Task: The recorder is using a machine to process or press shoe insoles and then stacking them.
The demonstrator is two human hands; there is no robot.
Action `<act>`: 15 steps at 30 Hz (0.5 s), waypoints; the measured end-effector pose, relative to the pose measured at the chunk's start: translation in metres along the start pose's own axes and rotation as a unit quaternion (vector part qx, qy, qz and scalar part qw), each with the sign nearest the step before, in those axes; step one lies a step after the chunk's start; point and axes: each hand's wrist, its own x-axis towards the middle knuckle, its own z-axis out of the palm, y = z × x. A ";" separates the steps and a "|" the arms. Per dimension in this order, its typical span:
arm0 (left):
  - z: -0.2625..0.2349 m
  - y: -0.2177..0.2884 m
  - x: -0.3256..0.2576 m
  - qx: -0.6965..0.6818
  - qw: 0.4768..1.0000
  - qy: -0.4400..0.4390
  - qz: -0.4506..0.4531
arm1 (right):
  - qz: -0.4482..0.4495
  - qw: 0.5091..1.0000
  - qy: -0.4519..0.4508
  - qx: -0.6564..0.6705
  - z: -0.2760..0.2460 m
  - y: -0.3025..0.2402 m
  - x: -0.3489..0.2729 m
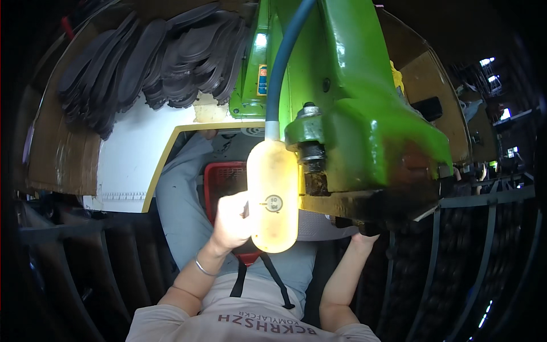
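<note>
1. Yellowish translucent plastic bottle [272, 196] hangs off the green machine [364, 114], fed from above by a blue hose [283, 57].
2. Left hand [231, 221] is up against the bottle's lower left side, fingers curled; whether it really clasps it or only touches, cannot tell.
3. Right hand [363, 232] reaches under the machine's dark lower edge; its fingers are hidden, grip unknown.
4. Bottle's long axis runs vertical, neck up at the hose, rounded base down over the person's lap and the red basket [223, 179].
5. Risk, my judgement: right-hand fingers pinched under the machine head; a tug could pull the bottle off the hose.
</note>
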 end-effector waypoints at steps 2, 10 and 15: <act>-0.010 0.009 0.005 -0.027 0.999 0.008 -0.025 | -0.006 0.999 0.033 0.019 -0.004 0.020 0.004; -0.072 0.015 0.008 -0.065 0.987 0.095 -0.115 | -0.032 0.992 -0.050 -0.109 0.053 0.051 -0.042; -0.106 0.011 -0.032 -0.053 0.977 0.159 -0.136 | -0.029 0.961 -0.140 -0.235 0.070 0.067 -0.056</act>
